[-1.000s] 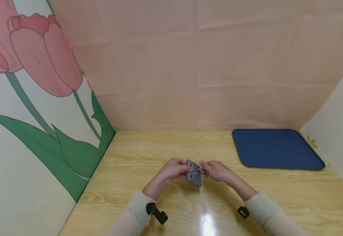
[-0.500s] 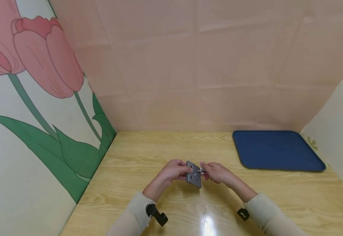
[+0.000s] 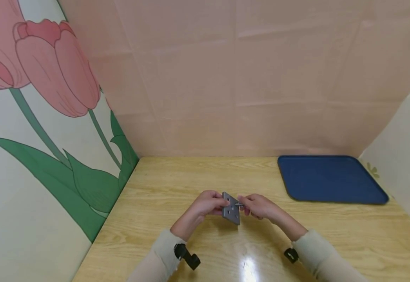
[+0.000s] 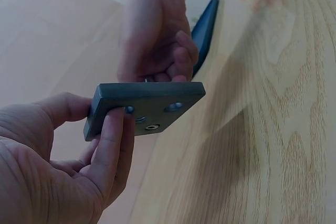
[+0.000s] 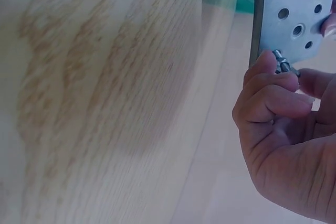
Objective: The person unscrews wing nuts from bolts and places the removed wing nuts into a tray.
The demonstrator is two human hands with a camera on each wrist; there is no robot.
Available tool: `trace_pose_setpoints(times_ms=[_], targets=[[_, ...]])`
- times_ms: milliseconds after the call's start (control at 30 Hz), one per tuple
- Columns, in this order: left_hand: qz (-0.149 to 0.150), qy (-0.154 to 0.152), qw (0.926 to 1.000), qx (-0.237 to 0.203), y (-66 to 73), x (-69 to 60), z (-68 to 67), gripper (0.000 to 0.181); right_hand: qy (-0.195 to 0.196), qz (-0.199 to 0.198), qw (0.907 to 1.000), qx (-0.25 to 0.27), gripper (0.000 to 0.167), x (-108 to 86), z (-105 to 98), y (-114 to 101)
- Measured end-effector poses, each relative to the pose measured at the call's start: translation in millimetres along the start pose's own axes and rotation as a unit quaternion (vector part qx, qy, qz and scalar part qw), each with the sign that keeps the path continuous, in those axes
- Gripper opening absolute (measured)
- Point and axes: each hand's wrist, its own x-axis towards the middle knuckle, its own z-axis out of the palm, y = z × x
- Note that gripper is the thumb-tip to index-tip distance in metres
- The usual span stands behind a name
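Observation:
A square grey metal plate [image 3: 231, 213] with several holes stands tilted above the table, near the middle of the head view. My left hand [image 3: 207, 204] grips its left edge, thumb on one face and fingers on the other, as the left wrist view shows of the plate [image 4: 149, 92]. At the plate's right side, my right hand [image 3: 261, 206] pinches a small shiny metal bolt [image 5: 283, 65]. The bolt's tip meets the plate at a corner; how deep it sits cannot be seen. My right fingertips [image 5: 268, 60] cover part of the bolt.
A blue tray [image 3: 332, 179] lies at the back right of the wooden table [image 3: 176, 176]. Behind the table rises a pinkish sheet [image 3: 205, 78]. A wall with painted tulips [image 3: 42, 66] borders the left, and another pale wall [image 3: 406, 156] the right.
My right fingertips have shifted on the bolt and now cover more of it than half a second ago. The plate and my left hand stay almost in place.

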Motion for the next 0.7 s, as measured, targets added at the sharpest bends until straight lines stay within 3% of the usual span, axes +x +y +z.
trace_pose_setpoints(times_ms=[167,333,567,700], targets=[[0.000,0.001,1.0000,-0.002,0.0,-0.7,-0.5,0.023,-0.001,-0.023,0.9995,-0.021,0.040,2.2,-2.5,2.5],[-0.001,0.003,1.0000,-0.002,1.1,-1.6,-1.0,0.024,0.000,-0.070,0.9969,-0.035,0.026,1.7,-5.0,2.6],[-0.004,0.001,1.0000,0.000,2.8,-0.4,-1.0,0.025,0.023,-0.156,0.9848,-0.072,0.015,4.7,-8.4,3.7],[-0.004,0.001,1.0000,-0.001,2.5,0.4,-0.7,0.025,0.036,-0.175,0.9802,-0.085,0.012,5.5,-7.9,3.4]])
